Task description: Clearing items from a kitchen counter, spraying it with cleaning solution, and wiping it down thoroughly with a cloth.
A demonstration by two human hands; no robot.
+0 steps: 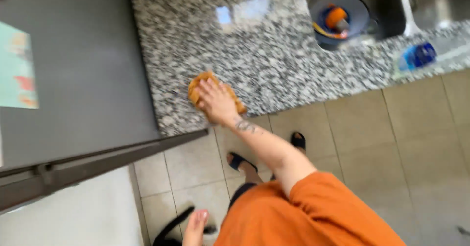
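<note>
My right hand [215,99] lies flat on an orange cloth [197,87] and presses it onto the speckled granite countertop [274,55] near its front left corner. A tattoo shows on that wrist, and the arm comes out of an orange sleeve [313,207]. My left hand [196,225] hangs low at the bottom edge beside a black curved thing [171,226]. The view is blurred, so I cannot tell whether it holds that thing.
A dark grey appliance side [83,70] with a coloured paper [17,70] stands left of the counter. A sink [387,11] at the back right holds a grey bowl [338,18] with orange items. A blue bottle [416,56] lies on the counter. My sandalled feet [240,162] stand on beige floor tiles [391,143].
</note>
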